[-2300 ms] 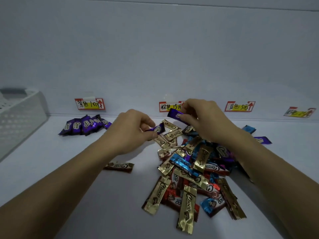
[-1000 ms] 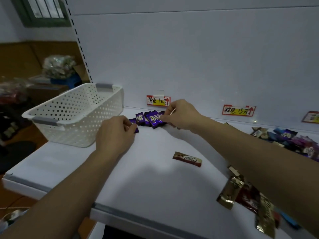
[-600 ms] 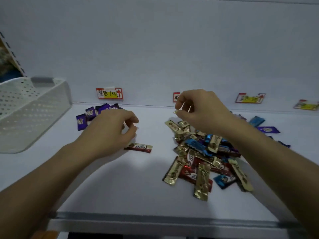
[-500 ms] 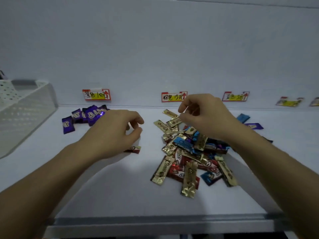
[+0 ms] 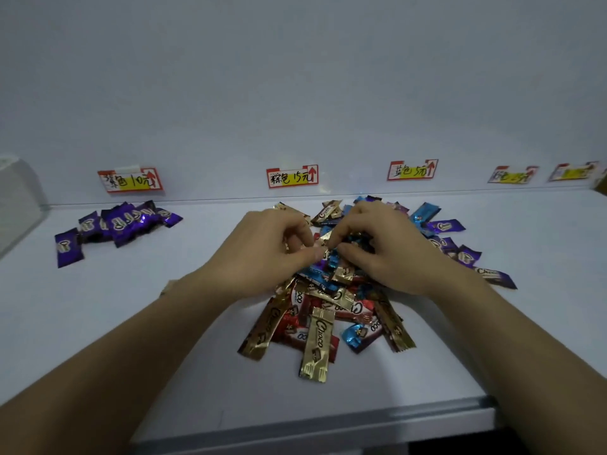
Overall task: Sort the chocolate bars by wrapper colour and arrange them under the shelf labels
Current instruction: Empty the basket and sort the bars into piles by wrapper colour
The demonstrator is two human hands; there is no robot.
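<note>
A mixed pile of chocolate bars (image 5: 317, 343) in gold, red, blue and purple wrappers lies on the white shelf (image 5: 164, 323), below the brown label (image 5: 292, 176). My left hand (image 5: 262, 254) and my right hand (image 5: 384, 254) both rest on top of the pile. Their curled fingertips meet among the wrappers, and whether either pinches a bar is hidden. A sorted group of purple bars (image 5: 121, 224) lies under the purple label (image 5: 131, 180). Loose purple bars (image 5: 466, 256) and a blue bar (image 5: 425, 213) lie at the pile's right edge.
A blue label (image 5: 412, 169) and two more labels (image 5: 512, 175) hang on the back wall to the right. A white basket (image 5: 16, 205) stands at the far left. The shelf's metal front edge (image 5: 312, 425) runs close below the pile.
A second ago both hands were at the purple group on the left. They have since moved right to the mixed pile, and the fingers now dig into it.
</note>
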